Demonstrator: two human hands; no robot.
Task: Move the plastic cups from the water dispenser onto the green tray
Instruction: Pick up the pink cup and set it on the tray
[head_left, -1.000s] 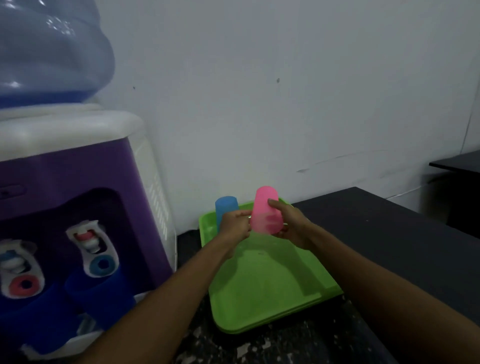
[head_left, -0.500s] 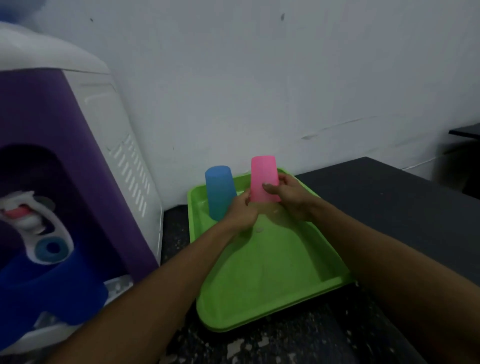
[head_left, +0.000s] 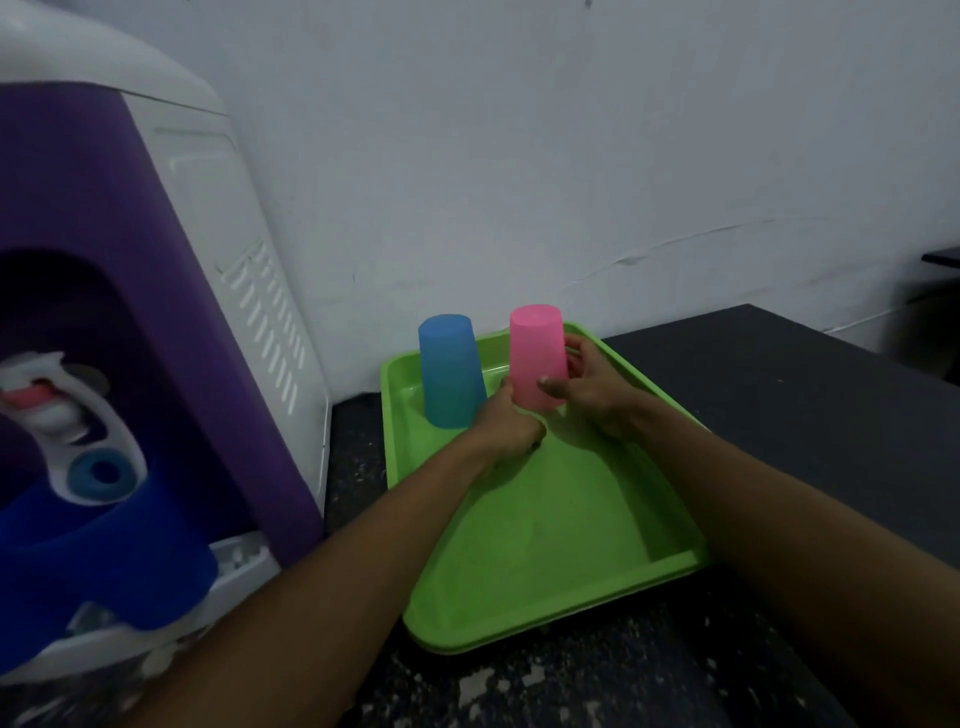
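Two hands held the upturned pink cup (head_left: 536, 364) at the green tray's (head_left: 545, 525) far end: right hand (head_left: 597, 387) fingers wrapped around it, left hand (head_left: 506, 423) fingertips pressed against its rim. The blue cup (head_left: 449, 371) stood inverted just left.

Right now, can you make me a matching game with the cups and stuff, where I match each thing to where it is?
Things:
1. blue cup
2. pink cup
3. water dispenser
4. green tray

Places:
A. on the dark counter, right of the dispenser
B. held between both hands
C. far left of the picture
D. upside down in the tray's back left corner, no hand gripping it

Pairs: 1-D, 2-B, 3-C, 4-A
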